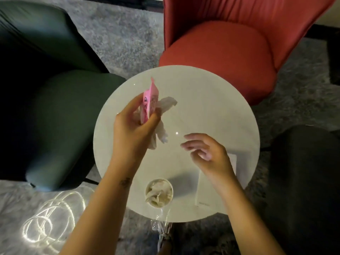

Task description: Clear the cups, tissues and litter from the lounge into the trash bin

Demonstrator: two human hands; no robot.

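Two bare forearms point(103, 208) reach in from the lower edge over a round white desk point(202, 100).

1. Left hand point(134, 124): raised above the left half of the desk. Its grip is clenched round a pink wrapper point(149, 102) and a crumpled white tissue point(168, 103). The wrapper stands upright out of the fingers. The tissue spills out to the right of the hand and hangs below it, clear of the desk surface.

2. Right hand point(207, 153): above the right near part of the desk, apart from the left hand. Grip released, fingers loosely bent and spread, nothing in it.

3. Paper cup point(159, 192): upright on the desk close to the near rim, between the two forearms and stuffed with crumpled tissue.

4. Clear plastic point(161, 223): crumpled, at the near rim just below the cup, hanging past the edge.

5. White flat box point(206, 196): lying on the desk to the right of the cup, partly covered by the right wrist.

6. Surroundings: red chair point(220, 52) at the far side of the desk, green chair point(64, 116) at the left, dark chair point(303, 172) at the right, all on grey carpet point(119, 34). A pale coiled cord point(47, 223) lies on the carpet at lower left; its material cannot be made out.
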